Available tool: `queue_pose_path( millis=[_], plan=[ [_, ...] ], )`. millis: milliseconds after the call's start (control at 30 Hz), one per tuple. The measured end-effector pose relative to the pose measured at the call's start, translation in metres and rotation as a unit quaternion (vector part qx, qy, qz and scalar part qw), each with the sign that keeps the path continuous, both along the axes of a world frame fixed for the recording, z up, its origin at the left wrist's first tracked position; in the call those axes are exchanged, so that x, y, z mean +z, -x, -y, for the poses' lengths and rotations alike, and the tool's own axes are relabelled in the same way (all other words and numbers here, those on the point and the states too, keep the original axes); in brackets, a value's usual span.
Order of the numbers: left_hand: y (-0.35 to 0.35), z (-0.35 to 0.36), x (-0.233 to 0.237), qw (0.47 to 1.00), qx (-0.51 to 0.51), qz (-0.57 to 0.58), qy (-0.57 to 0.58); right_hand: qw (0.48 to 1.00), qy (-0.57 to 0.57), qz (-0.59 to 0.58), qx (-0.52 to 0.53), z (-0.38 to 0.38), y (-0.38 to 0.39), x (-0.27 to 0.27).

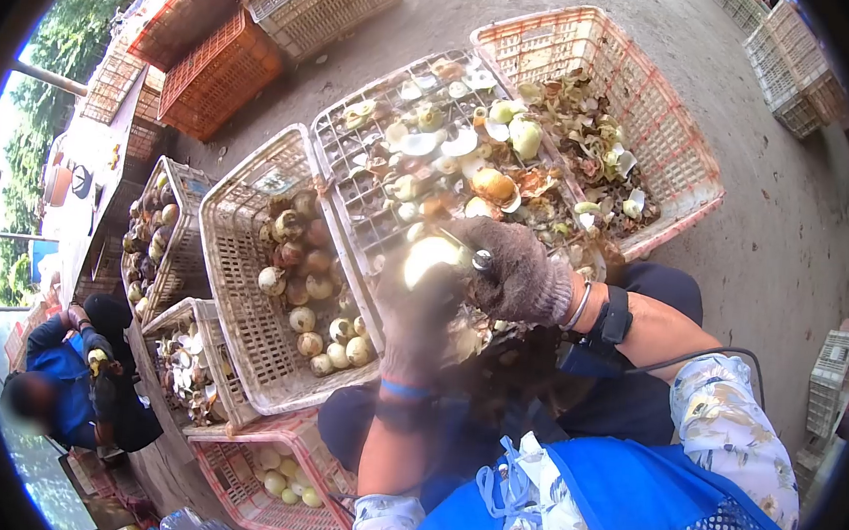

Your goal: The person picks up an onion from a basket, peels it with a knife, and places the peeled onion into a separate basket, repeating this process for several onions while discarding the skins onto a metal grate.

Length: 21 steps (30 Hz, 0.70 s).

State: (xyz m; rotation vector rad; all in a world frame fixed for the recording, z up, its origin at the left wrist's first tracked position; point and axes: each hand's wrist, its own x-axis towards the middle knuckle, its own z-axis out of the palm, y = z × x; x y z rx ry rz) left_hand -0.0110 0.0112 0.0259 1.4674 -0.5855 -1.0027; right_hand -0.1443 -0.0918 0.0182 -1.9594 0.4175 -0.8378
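Observation:
A pale peeled onion (432, 262) sits in my left hand (412, 313), whose glove is smeared by motion but closed around it. My right hand (526, 271), in a brown knitted glove, is shut on what looks like a small knife (483, 260). Only the round metal end of its handle shows clearly; the blade is mostly hidden. Both hands are close together over the near edge of a wire rack (357, 178) strewn with onion pieces and skins. A brownish onion (493, 185) lies on that rack, just beyond my hands.
Left of the rack stands a crate (238, 210) holding several onions. A reddish crate (662, 114) on the right contains peelings (597, 140). Peeled onions (290, 480) fill part of a lower red crate (226, 491). Another person (82, 380) in blue works at far left.

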Motion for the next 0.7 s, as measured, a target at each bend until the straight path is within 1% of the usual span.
queue_pose_path(
  millis=[33,67,100,133,167,200,233,267,300,333,367,400,433,467,500,533,567,600,633,667,700],
  plan=[
    [-0.002,0.0,0.0,0.999,-0.018,0.029,-0.007,1.0,-0.001,0.0,0.0,0.0,-0.001,-0.002],
    [-0.005,-0.001,-0.006,0.999,-0.018,0.029,-0.008,0.999,0.031,-0.006,-0.013,0.001,-0.001,-0.003],
    [-0.008,0.0,-0.018,0.983,-0.053,0.173,0.012,0.998,0.064,-0.012,-0.027,0.002,-0.001,-0.004],
    [-0.009,0.001,-0.02,0.945,-0.089,0.313,0.031,0.998,0.063,-0.013,-0.028,0.0,-0.001,-0.004],
    [-0.008,0.001,-0.02,0.945,-0.089,0.313,0.033,0.999,0.033,-0.016,-0.039,-0.001,-0.001,-0.004],
    [-0.008,0.002,-0.018,0.995,-0.04,0.085,0.032,0.999,0.003,-0.019,-0.051,-0.002,-0.002,-0.004],
    [-0.006,0.001,-0.014,0.988,0.01,-0.149,0.027,0.995,0.017,-0.015,-0.099,0.003,-0.004,-0.004],
    [-0.004,0.0,-0.01,0.988,0.009,-0.149,0.026,0.989,0.03,-0.011,-0.147,0.009,-0.007,-0.002],
    [0.0,-0.001,-0.006,0.982,-0.021,-0.183,0.036,0.987,0.001,-0.085,-0.135,0.013,0.002,0.005],
    [0.001,-0.003,-0.004,0.974,-0.048,-0.216,0.047,0.987,0.002,-0.086,-0.134,0.016,0.0,0.003],
    [0.0,-0.001,-0.008,0.968,-0.072,-0.23,0.065,0.987,-0.084,-0.01,-0.135,0.02,-0.003,0.001],
    [0.001,-0.001,-0.005,0.968,-0.069,-0.231,0.065,0.974,-0.171,0.066,-0.134,0.024,-0.005,-0.001],
    [0.003,0.0,0.003,0.98,-0.061,-0.181,0.061,0.976,-0.17,0.022,-0.131,0.033,-0.002,0.006],
    [0.004,0.001,0.008,0.988,-0.053,-0.13,0.059,0.977,-0.169,0.022,-0.131,0.034,0.001,0.011],
    [0.0,0.0,0.002,0.992,-0.063,-0.096,0.058,0.949,-0.306,0.025,-0.068,0.035,0.003,0.016],
    [-0.005,-0.002,0.0,0.991,-0.064,-0.094,0.063,0.901,-0.433,0.028,-0.005,0.039,0.004,0.019],
    [-0.009,-0.001,0.0,0.983,-0.097,-0.14,0.065,0.931,-0.359,0.044,0.054,0.036,0.004,0.024],
    [-0.01,0.009,0.001,0.97,-0.139,-0.183,0.08,0.938,-0.328,-0.078,0.076,0.035,0.01,0.039],
    [-0.005,0.014,0.0,0.978,-0.126,-0.138,0.094,0.945,-0.304,-0.032,0.121,0.034,0.009,0.029],
    [-0.007,0.012,0.001,0.984,-0.147,-0.069,0.068,0.925,-0.349,-0.015,0.146,0.032,0.011,0.023],
    [-0.005,0.011,0.013,0.987,-0.155,-0.013,0.048,0.94,-0.297,-0.061,0.156,0.036,0.013,0.023]
  ],
)
